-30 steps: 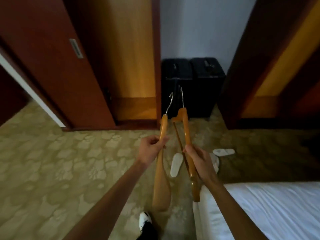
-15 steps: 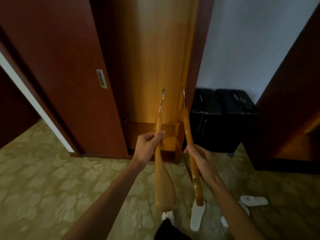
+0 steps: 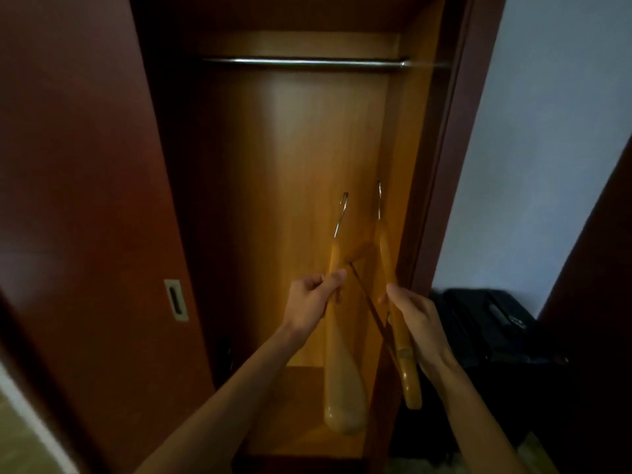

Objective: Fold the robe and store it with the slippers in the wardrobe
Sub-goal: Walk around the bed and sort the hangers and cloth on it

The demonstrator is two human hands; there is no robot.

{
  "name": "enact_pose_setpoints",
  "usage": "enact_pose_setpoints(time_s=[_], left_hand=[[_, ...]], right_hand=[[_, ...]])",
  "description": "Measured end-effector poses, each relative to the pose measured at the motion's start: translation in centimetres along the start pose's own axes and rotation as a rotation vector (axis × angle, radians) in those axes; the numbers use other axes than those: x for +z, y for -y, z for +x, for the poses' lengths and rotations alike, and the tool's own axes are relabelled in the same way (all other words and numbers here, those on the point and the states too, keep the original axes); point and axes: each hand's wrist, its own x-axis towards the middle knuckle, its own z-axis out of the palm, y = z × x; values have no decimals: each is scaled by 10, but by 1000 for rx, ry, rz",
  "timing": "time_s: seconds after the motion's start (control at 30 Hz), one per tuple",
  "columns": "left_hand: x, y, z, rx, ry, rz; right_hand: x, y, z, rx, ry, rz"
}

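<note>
Both grips hold wooden hangers: our left hand (image 3: 313, 299) curls around the left hanger (image 3: 340, 371), and our right hand (image 3: 415, 319) clasps the right hanger (image 3: 398, 331), hooks pointing up. Both hangers sit before the open wardrobe (image 3: 290, 200), below its rail (image 3: 301, 62). Black luggage (image 3: 485, 323) stands right of the wardrobe. We see neither robe nor slippers.

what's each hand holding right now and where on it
The left hand grips one wooden hanger on its arm just below the hook. The right hand grips a second wooden hanger partway down one arm.
</note>
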Motion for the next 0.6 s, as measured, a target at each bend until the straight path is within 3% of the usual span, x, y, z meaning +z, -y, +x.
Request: enact_pose_setpoints(time_s=[0.37, 0.6], left_hand=[[9, -89, 253, 132, -24, -139], [19, -142, 370, 212, 42, -199]], right_hand=[[-18, 89, 230, -170, -182, -28], [-24, 141, 328, -260, -285, -64]])
